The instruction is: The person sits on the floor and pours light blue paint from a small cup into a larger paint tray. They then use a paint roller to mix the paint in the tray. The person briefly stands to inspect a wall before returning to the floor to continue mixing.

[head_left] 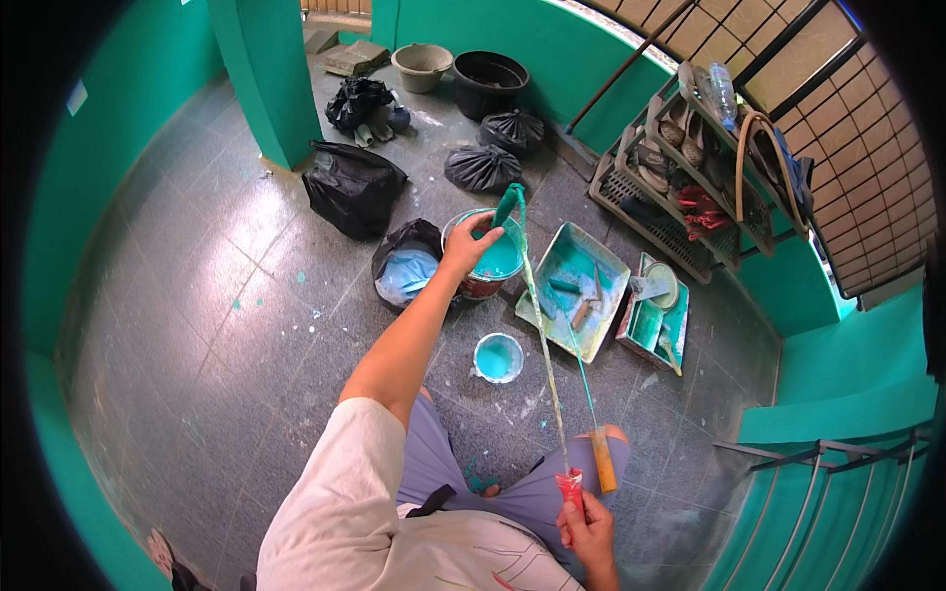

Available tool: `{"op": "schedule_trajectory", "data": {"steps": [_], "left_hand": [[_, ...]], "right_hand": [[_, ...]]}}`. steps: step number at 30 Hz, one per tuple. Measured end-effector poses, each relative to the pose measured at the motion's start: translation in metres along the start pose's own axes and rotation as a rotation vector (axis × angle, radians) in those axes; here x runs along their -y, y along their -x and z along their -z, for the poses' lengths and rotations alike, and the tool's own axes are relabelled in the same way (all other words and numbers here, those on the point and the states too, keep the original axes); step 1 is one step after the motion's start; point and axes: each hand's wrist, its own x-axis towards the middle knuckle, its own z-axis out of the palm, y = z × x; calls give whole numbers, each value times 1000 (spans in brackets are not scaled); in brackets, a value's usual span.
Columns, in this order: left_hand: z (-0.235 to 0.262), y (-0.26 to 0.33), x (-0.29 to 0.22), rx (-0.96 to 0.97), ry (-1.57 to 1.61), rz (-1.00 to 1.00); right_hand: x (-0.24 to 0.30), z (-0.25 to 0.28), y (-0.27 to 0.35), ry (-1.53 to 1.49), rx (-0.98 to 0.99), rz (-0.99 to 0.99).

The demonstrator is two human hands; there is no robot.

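My right hand (588, 532) is closed around the red handle (570, 485) of a long paint roller, low in front of my body. Its paint-crusted rod (540, 325) runs up and away to a green roller sleeve (506, 205). My left hand (469, 244) reaches over a paint bucket (496, 258) of turquoise paint, thumb and fingers pinching the sleeve's near end. Right of the bucket, a paint-smeared tray (589, 258) holds a small roller and scrapers. Another roller's orange handle (603, 459) rests by my right knee.
A small tub (498, 358) of turquoise paint stands nearer me. A smaller tray (652, 325) holds a brush and lid. Black bags (353, 187) lie beyond the bucket, near a black basin (490, 84). At right stands a shoe rack (680, 163).
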Motion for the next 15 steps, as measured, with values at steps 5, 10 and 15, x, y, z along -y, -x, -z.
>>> {"op": "schedule_trajectory", "data": {"steps": [5,10,15], "left_hand": [[4,-6,-4,-49,-136,-88],[10,-2,-12,-84,-163,-86],[15,-2,-19,-69,-197,-75]], "right_hand": [[13,-1,0,-221,25,-94],[9,5,2,-418,108,-159],[7,14,0,-564,171,-222]]}}
